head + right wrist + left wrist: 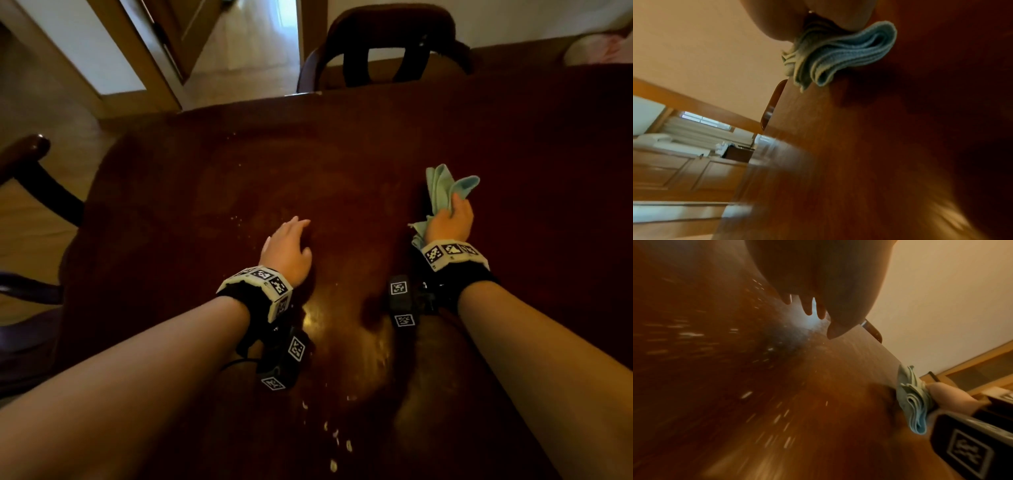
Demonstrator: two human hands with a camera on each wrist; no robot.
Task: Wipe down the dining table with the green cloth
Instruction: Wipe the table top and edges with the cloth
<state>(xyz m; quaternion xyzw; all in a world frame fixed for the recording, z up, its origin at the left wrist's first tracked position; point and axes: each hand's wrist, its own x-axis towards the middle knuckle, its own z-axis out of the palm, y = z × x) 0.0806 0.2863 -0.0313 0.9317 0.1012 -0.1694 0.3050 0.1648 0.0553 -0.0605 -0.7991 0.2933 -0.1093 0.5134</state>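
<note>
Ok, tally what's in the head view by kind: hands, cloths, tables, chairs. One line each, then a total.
Hands: 2, left hand and right hand
Cloths: 1, green cloth
Tables: 1, dining table
Chairs: 2, far chair and side chair
Total: 6

The green cloth [442,192] is pale green, bunched into several loose folds, right of centre in the head view. One end fans upward; a smaller tail [418,230] pokes out lower left. In the right wrist view its folded layers [840,53] hang at top centre, touching the wood. The dining table [342,154] is dark reddish-brown and glossy, filling most of the head view, with pale crumbs [337,442] scattered at lower centre and a shiny patch [318,317] mid-frame.
</note>
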